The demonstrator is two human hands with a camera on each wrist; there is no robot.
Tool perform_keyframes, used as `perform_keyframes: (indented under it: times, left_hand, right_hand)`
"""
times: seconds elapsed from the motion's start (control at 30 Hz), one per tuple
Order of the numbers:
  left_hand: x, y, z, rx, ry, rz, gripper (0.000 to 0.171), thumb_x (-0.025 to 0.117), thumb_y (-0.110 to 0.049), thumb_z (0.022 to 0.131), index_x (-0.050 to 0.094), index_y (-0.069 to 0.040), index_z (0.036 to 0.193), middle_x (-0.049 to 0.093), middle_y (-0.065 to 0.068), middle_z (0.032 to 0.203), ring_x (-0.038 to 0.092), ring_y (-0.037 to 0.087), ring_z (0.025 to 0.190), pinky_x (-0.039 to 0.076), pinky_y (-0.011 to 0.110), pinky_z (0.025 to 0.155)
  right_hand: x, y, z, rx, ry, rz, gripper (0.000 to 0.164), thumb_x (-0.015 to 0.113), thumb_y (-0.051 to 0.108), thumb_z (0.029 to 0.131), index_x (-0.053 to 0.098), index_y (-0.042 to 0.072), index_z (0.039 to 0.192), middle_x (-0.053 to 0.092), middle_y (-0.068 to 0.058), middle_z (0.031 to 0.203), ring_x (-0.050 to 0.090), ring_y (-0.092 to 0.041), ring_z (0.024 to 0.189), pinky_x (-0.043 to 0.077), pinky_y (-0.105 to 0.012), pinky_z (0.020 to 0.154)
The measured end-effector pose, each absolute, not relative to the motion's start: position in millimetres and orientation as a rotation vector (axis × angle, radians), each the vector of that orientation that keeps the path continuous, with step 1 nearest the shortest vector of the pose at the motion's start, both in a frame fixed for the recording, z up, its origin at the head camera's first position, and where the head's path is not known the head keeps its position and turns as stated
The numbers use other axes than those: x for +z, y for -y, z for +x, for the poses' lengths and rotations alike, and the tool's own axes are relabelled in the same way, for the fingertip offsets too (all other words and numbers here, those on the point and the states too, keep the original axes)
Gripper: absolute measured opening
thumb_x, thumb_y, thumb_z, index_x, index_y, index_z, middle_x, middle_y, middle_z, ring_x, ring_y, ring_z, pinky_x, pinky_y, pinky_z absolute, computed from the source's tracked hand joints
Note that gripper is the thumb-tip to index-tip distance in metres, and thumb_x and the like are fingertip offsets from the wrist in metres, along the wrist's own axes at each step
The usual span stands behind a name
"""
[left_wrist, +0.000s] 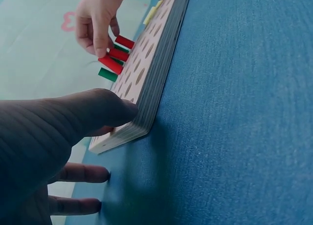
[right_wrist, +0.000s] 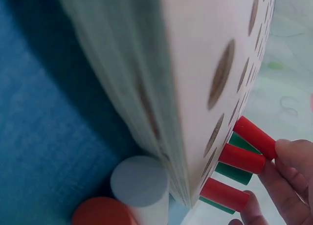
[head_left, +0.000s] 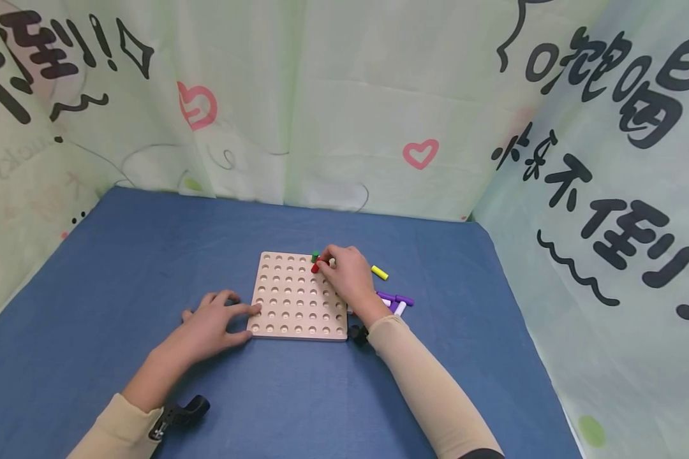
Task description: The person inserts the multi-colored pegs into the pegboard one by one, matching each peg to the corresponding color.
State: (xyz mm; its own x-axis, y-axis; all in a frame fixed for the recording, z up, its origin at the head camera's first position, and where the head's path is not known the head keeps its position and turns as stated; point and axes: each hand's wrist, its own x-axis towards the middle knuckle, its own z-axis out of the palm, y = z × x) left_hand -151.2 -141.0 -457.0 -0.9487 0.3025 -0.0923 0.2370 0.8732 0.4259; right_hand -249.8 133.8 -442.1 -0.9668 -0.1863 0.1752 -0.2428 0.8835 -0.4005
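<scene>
A pale wooden pegboard (head_left: 281,309) with rows of round holes lies on the blue cloth. My left hand (head_left: 215,322) has its fingers spread at the board's left side, with thumb and index finger touching the near left corner. Over the far right part, my right hand (head_left: 347,274) pinches a red peg (right_wrist: 255,137) between thumb and fingers. That peg leans, its lower end at the board; I cannot tell whether it sits inside a hole. Beside it stand two other red pegs (right_wrist: 242,158) and several green pegs (right_wrist: 234,172), partly hidden by the red ones.
Right of the board lie a yellow peg (head_left: 380,273), purple pegs (head_left: 404,300) and white pegs (head_left: 400,309), partly behind the right wrist. An orange-red peg (right_wrist: 102,213) lies near the board's edge. A printed curtain (head_left: 344,115) rises behind the blue table.
</scene>
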Motion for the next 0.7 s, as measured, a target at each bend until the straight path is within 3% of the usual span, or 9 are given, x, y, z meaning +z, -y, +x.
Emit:
perform_keyframes:
  times: [0.2,0.4,0.7]
  left_hand:
    - [-457.9,139.6,-151.2,0.622,-2.899,0.416,0.047,0.077,-0.034,0.092,0.069,-0.028,0.138,0.055,0.019,0.138,0.044,0.051,0.131,0.037,0.082,0.083]
    - [-458.3,139.7,-151.6,0.618,-2.902,0.421,0.047,0.077,-0.035,0.092,0.069,-0.028,0.138,0.055,0.019,0.138,0.044,0.051,0.131,0.038,0.081,0.082]
    - [-457.4,139.7,-151.3,0.62,-2.891,0.412,0.047,0.077,-0.034,0.092,0.068,-0.028,0.138,0.054,0.018,0.137,0.044,0.05,0.13,0.037,0.08,0.081]
  right_hand:
    - [-441.9,-133.6,-250.6,0.602,2.947,0.379,0.01,0.067,0.03,0.102,0.073,0.022,0.1,0.073,0.005,0.094,0.058,-0.019,0.089,0.049,-0.036,0.077]
    - [-440.1,-133.9,-249.0,0.544,2.986,0.474,0.016,0.063,0.03,0.105,0.077,0.022,0.104,0.073,0.001,0.108,0.062,-0.023,0.103,0.052,-0.042,0.09]
    - [-434.6,-138.6,-243.9,0.57,3.02,0.521,0.021,0.056,0.023,0.107,0.076,0.022,0.112,0.068,-0.005,0.122,0.058,-0.026,0.111,0.05,-0.042,0.093]
